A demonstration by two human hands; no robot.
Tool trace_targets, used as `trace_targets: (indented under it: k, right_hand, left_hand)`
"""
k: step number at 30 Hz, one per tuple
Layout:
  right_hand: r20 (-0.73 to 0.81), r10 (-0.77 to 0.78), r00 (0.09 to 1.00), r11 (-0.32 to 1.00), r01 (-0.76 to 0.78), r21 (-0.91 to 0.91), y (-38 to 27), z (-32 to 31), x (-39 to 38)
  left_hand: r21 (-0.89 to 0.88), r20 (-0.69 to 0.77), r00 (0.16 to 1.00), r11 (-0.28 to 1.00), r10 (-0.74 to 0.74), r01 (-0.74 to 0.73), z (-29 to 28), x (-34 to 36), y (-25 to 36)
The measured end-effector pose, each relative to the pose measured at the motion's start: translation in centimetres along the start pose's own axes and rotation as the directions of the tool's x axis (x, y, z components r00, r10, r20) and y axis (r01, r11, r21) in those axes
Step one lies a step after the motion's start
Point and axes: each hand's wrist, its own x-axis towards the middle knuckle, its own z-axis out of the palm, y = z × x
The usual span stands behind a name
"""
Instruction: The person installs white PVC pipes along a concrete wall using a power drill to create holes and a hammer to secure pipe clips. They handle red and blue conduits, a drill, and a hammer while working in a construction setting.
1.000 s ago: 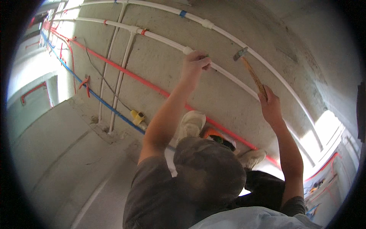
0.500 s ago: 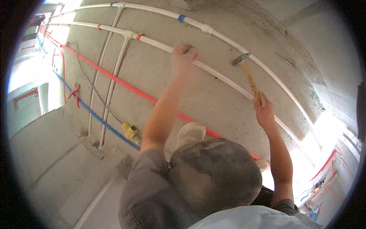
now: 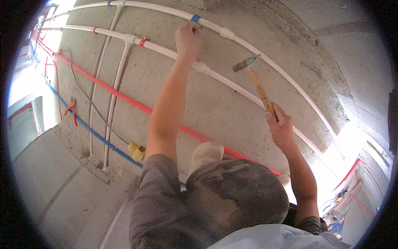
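My left hand (image 3: 188, 39) is raised against the concrete surface (image 3: 232, 103). Its fingers pinch a small dark fastener (image 3: 196, 28) at the upper white pipe (image 3: 265, 56), right beside a blue tape band (image 3: 195, 18). My right hand (image 3: 282, 128) grips the wooden handle of a hammer (image 3: 259, 85) near its end. The metal hammer head (image 3: 246, 63) hovers just off the lower white pipe (image 3: 166, 52), to the right of a white coupling (image 3: 201, 67). A grey cap (image 3: 236, 199) and a grey-shirted shoulder fill the lower middle.
A red pipe (image 3: 124, 99) and a blue pipe (image 3: 95, 135) run diagonally below the white ones. Two white branch pipes (image 3: 112, 103) drop from tee fittings. A yellow fitting (image 3: 136, 151) and an orange clamp (image 3: 71, 108) sit by the blue pipe. Bright openings lie left and lower right.
My left hand has climbed from the lower white pipe to the upper one by the blue tape. The hammer has stayed raised beside it as the view shifted.
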Motion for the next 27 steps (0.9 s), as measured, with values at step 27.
trace_targets:
  k: [27]
  right_hand:
    - [-0.008, 0.065, 0.998, 0.982, -0.063, 0.176, -2.2, 2.6, 4.1]
  left_hand:
    - [0.026, -0.005, 1.0, 0.999, 0.025, -0.025, 2.5, -0.8, 0.2]
